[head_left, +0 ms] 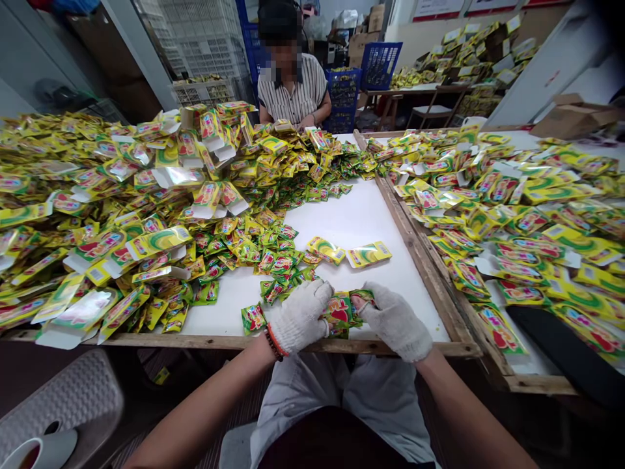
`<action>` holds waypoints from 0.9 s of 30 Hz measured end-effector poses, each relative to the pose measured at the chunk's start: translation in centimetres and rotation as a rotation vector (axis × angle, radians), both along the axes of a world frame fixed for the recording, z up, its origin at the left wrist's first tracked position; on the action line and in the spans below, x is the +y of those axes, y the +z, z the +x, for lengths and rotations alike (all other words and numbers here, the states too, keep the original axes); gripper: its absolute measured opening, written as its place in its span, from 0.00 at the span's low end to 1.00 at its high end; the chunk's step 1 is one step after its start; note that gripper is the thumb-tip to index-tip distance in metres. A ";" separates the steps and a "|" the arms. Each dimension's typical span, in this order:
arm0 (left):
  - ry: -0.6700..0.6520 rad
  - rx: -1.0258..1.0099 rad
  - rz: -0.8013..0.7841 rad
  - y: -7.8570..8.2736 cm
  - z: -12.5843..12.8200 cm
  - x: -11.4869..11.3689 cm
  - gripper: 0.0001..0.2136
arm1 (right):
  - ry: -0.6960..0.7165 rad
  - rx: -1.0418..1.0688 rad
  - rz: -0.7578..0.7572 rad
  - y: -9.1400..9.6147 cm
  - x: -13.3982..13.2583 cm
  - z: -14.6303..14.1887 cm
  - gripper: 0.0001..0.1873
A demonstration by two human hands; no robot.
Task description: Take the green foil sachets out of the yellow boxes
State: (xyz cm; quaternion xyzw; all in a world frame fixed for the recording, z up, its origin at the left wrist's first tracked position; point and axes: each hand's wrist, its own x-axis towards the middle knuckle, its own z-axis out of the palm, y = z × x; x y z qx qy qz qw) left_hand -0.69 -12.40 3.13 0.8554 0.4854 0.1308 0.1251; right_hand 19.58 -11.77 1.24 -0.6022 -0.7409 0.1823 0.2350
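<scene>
My left hand [301, 317], in a white knit glove, is closed on a small yellow-and-green carton [338, 309] with red print, just above the table's front edge. My right hand [396, 323], gloved too with bare fingertips, pinches a green sachet [362, 299] against the carton's right end. The fingers partly cover both items, so the carton's opening is hidden. Left of my left hand lies a single green sachet [254, 318]. Beyond the hands, two yellow cartons [368, 255] rest on the white tabletop [336, 212], beside a loose spread of green sachets [280, 262].
A large heap of yellow cartons and sachets [122, 189] covers the left side. Past a wooden divider [415, 247], more cartons [532, 215] are piled on the right, near a dark flat object [561, 352]. Opposite sits a person [293, 88]. A cup [49, 449] stands at lower left.
</scene>
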 end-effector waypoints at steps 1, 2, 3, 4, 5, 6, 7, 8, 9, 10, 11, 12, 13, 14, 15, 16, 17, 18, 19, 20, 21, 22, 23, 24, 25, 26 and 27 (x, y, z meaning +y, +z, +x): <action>0.011 0.007 0.011 -0.1 0.1 0.0 0.21 | -0.024 -0.040 0.046 0.0 0.0 -0.2 0.17; 0.029 0.002 0.013 -0.2 0.1 0.0 0.20 | -0.053 -0.063 0.090 -0.1 -0.1 -0.3 0.18; 0.052 -0.011 0.007 -0.3 0.2 0.0 0.20 | -0.069 -0.068 0.124 -0.1 -0.2 -0.4 0.18; 0.072 -0.029 -0.005 -0.5 0.2 0.0 0.20 | -0.070 -0.060 0.146 -0.2 -0.3 -0.4 0.18; 0.083 -0.050 -0.019 -0.7 0.2 -0.1 0.19 | -0.055 -0.049 0.157 -0.3 -0.4 -0.3 0.17; 0.083 -0.070 -0.030 -0.8 0.2 -0.1 0.19 | -0.034 -0.043 0.163 -0.3 -0.5 -0.2 0.17; 0.071 -0.087 -0.036 -1.0 0.2 -0.2 0.20 | -0.020 -0.046 0.171 -0.4 -0.5 0.0 0.16; 0.050 -0.098 -0.038 -1.1 0.3 -0.3 0.20 | -0.021 -0.060 0.181 -0.6 -0.6 0.0 0.16; 0.027 -0.107 -0.040 -1.1 0.4 -0.4 0.21 | -0.034 -0.079 0.197 -0.7 -0.6 0.0 0.14; 0.015 -0.116 -0.045 -1.1 0.6 -0.5 0.21 | -0.059 -0.095 0.220 -0.9 -0.7 -0.1 0.13; 0.018 -0.126 -0.057 -1.2 0.7 -0.6 0.21 | -0.087 -0.103 0.246 -1.0 -0.7 -0.3 0.13; 0.035 -0.140 -0.077 -1.2 0.9 -0.7 0.20 | -0.111 -0.104 0.271 -1.2 -0.7 -0.6 0.13; 0.062 -0.156 -0.097 -1.2 1.0 -0.7 0.19 | -0.118 -0.099 0.292 -1.3 -0.8 -0.9 0.14; 0.092 -0.170 -0.111 -1.2 1.1 -0.8 0.18 | -0.104 -0.087 0.301 -1.3 -0.8 -1.1 0.14; 0.120 -0.178 -0.116 -1.3 1.1 -0.8 0.18 | -0.074 -0.063 0.295 -1.3 -0.8 -1.3 0.14; 0.144 -0.180 -0.107 -1.3 1.0 -0.8 0.18 | -0.036 -0.028 0.277 -1.2 -0.8 -1.3 0.14; 0.165 -0.175 -0.085 -1.4 0.8 -0.8 0.18 | -0.007 0.018 0.250 -1.1 -0.8 -1.2 0.14; 0.181 -0.164 -0.057 -1.4 0.6 -0.7 0.19 | 0.003 0.073 0.222 -0.8 -0.8 -1.0 0.15; 0.189 -0.152 -0.031 -1.5 0.5 -0.7 0.20 | -0.008 0.131 0.194 -0.5 -0.8 -0.8 0.15; 0.189 -0.143 -0.011 -1.5 0.3 -0.7 0.21 | -0.030 0.180 0.162 -0.2 -0.8 -0.5 0.14; 0.178 -0.138 0.002 -1.5 0.2 -0.6 0.23 | -0.048 0.218 0.122 0.2 -0.8 -0.3 0.13; 0.159 -0.136 0.008 -1.5 0.2 -0.6 0.24 | -0.046 0.242 0.063 0.5 -0.8 -0.2 0.12; 0.135 -0.132 0.010 -1.4 0.2 -0.6 0.24 | -0.014 0.258 -0.023 0.9 -0.7 -0.1 0.12; 0.112 -0.128 0.011 -1.3 0.2 -0.7 0.25 | 0.042 0.270 -0.138 1.3 -0.7 -0.1 0.12; 0.099 -0.122 0.011 -1.2 0.2 -0.7 0.25 | 0.097 0.293 -0.263 1.6 -0.7 -0.1 0.13; 0.096 -0.111 0.011 -1.2 0.2 -0.7 0.25 | 0.134 0.328 -0.372 1.8 -0.8 -0.1 0.15; 0.101 -0.098 0.013 -1.1 0.2 -0.7 0.25 | 0.139 0.374 -0.444 2.1 -0.8 0.0 0.16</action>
